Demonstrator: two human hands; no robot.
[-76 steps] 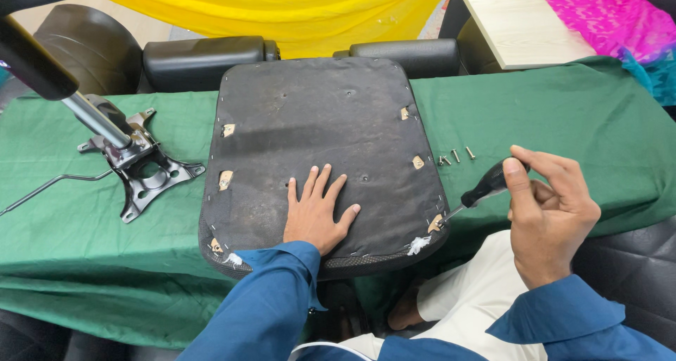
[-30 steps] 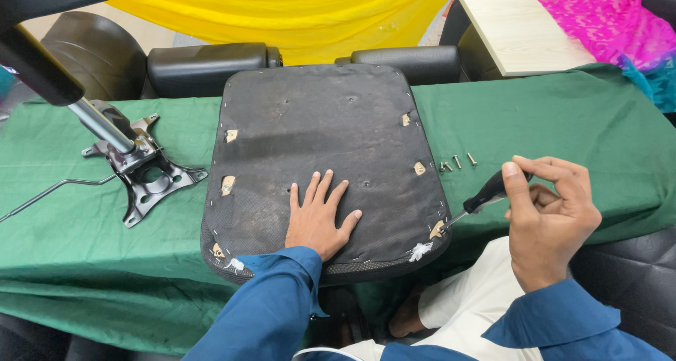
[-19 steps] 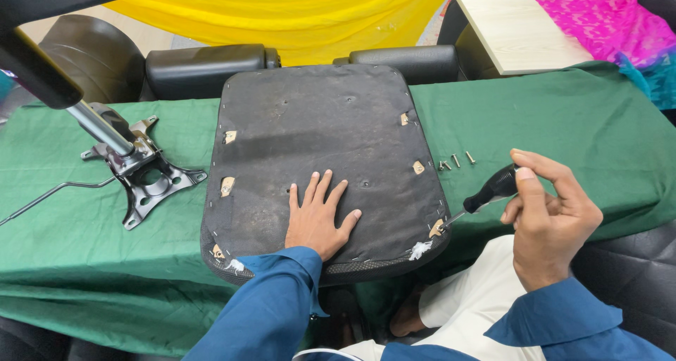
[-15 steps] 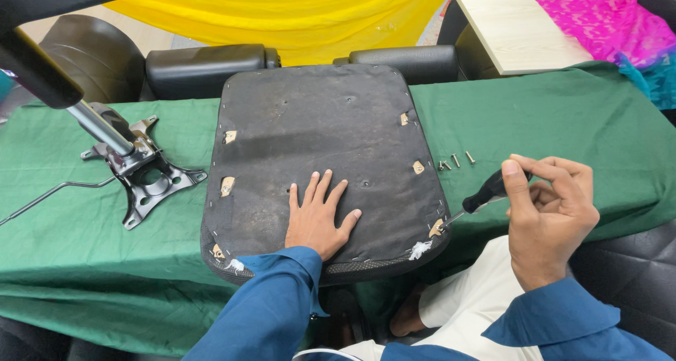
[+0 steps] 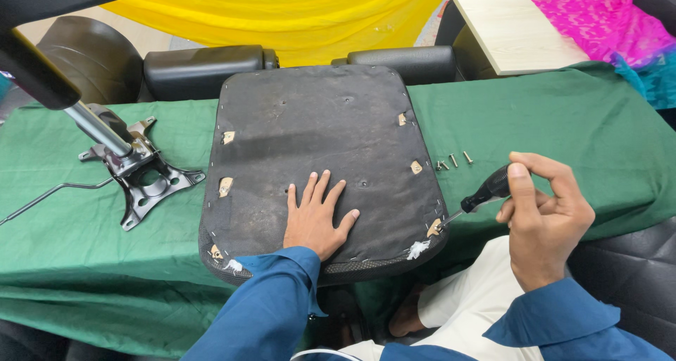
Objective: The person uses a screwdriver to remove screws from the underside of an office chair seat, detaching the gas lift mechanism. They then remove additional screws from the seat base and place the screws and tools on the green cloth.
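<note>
The upturned seat pad (image 5: pixel 320 157) lies underside up on the green cloth (image 5: pixel 563 128), its near edge overhanging the table toward the person. The left hand (image 5: pixel 315 216) rests flat on the pad at about 6 o'clock of its centre, palm down, fingers spread and holding nothing; in my judgement it presses the pad down so that it does not shift under the tool.

The right hand (image 5: pixel 546 216) is closed about the black handle of a screwdriver (image 5: pixel 473 202), thumb laid along the handle's upper end, fingers curled beneath. The shaft slants down toward 8 o'clock and its tip meets the pad's near right corner, at a small pale patch (image 5: pixel 434 228) in the fabric just above a tuft of white stuffing (image 5: pixel 417 248). Whether the tip sits in a screw head cannot be told.

Four loose screws (image 5: pixel 451 162) lie on the cloth at 1 o'clock from that corner, apart from the pad and within easy reach. A black metal bracket with its gas cylinder (image 5: pixel 134 165) lies at 9 o'clock, well apart from both hands.
</note>
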